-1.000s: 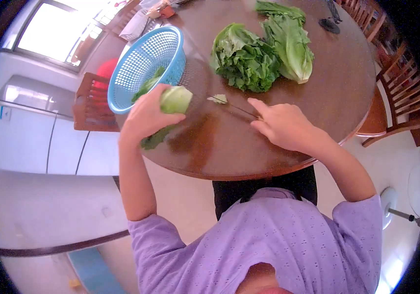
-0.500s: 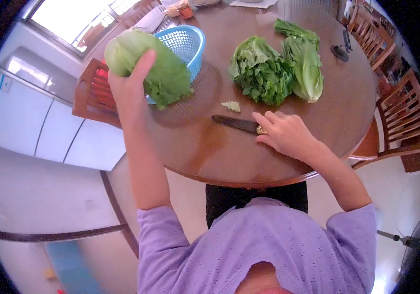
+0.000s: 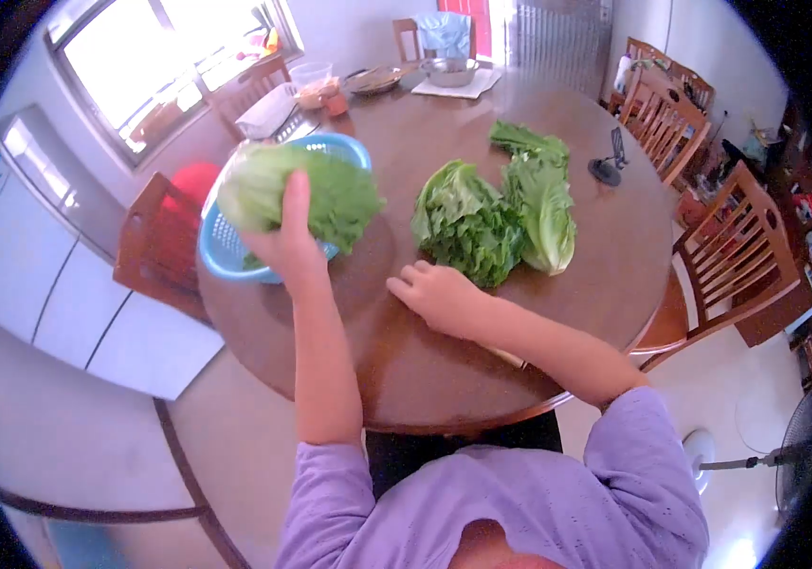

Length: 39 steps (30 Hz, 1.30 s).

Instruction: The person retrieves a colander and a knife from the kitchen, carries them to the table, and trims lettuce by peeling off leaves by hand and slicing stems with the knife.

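Observation:
My left hand (image 3: pixel 294 248) is closed around a head of lettuce (image 3: pixel 335 194), holding it above the blue plastic basket (image 3: pixel 226 248) at the table's left side. The leafy end points right, and the lettuce is a little blurred. My right hand (image 3: pixel 444 299) rests low over the tabletop with its fingers curled together; whatever is under the fingertips is hidden. Beneath my right forearm a light strip (image 3: pixel 505 357), perhaps a knife's handle end, sticks out. Just beyond that hand lie a leafy green lettuce (image 3: pixel 472 223) and a longer lettuce (image 3: pixel 543 209).
The round wooden table (image 3: pixel 406 379) carries a metal bowl (image 3: pixel 450 71) on a white cloth at the back. A dark plate (image 3: pixel 374 80), a plastic tub (image 3: pixel 311 81) and a small black stand (image 3: pixel 607 169) are also there. Wooden chairs (image 3: pixel 733 251) surround it.
My left hand has brought the lettuce over the basket. My right hand has left the knife and reached to where the small pale scrap lay. The head view has tilted up.

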{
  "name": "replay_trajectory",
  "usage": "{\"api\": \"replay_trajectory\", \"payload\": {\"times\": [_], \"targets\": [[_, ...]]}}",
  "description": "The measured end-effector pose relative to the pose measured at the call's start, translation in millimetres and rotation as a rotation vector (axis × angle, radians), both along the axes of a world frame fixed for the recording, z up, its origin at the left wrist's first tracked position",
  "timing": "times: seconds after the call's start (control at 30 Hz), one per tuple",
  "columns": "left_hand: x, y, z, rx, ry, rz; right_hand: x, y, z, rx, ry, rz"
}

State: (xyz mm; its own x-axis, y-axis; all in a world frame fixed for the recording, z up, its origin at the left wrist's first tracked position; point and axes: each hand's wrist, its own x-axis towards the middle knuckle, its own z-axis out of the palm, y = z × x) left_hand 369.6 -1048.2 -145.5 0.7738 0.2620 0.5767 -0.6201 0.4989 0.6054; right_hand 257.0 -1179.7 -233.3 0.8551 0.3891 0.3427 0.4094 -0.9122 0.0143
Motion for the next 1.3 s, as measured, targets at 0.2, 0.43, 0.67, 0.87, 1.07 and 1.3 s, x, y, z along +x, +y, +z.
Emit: {"api": "replay_trajectory", "payload": {"times": [0.2, 0.43, 0.67, 0.87, 1.07, 1.3], "targets": [[-7.1, 7.0, -5.6, 0.029, -0.218, -0.012, -2.6, -85.1, 103.5, 0.51, -0.375, -0.227], [3.7, 1.6, -27.0, 0.194, -0.095, 0.031, 100.4, -329.6, 38.4, 0.285, -0.321, -0.602], [0.9, 0.5, -16.0, 0.219, -0.196, -0.078, 95.2, -322.8, 50.9, 0.4, -0.143, -0.64], [-3.0, 0.9, -17.9, 0.196, -0.002, -0.178, 57.1, -157.6, 143.3, 0.828, -0.009, -0.044], [11.2, -1.0, -28.1, -0.099, 0.176, -0.551, 54.0, -25.5, 145.6, 0.615, 0.031, 0.267], [14.3, 7.8, -23.5, -0.421, 0.249, -0.927, 91.6, 4.3, 154.3, 0.972, 0.466, 0.113]]}}
